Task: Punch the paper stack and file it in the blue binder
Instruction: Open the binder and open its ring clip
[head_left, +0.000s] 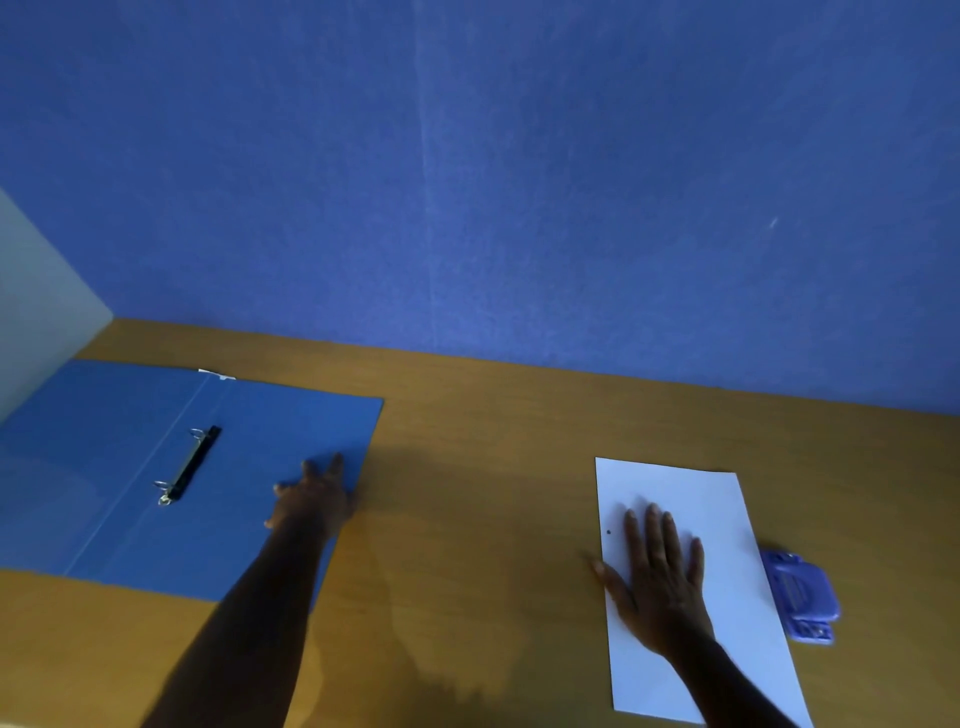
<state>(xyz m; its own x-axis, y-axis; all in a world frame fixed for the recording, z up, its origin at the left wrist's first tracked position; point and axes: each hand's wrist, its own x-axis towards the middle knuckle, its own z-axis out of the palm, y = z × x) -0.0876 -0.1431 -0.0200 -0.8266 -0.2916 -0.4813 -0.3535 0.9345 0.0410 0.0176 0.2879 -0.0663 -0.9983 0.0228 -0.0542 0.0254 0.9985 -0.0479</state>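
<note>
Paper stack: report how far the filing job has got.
Done: the blue binder lies open; one hole shows near the paper stack's left edge. In hand: right hand flat on the stack, left hand on the binder. Left: threading it onto the rings.

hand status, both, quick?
Left hand: open, flat on the blue binder, holding nothing.
Right hand: open, palm down on the paper stack, holding nothing.

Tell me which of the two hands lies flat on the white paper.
The right hand lies flat, fingers spread, on the paper stack. The left hand rests instead on the open blue binder.
</note>
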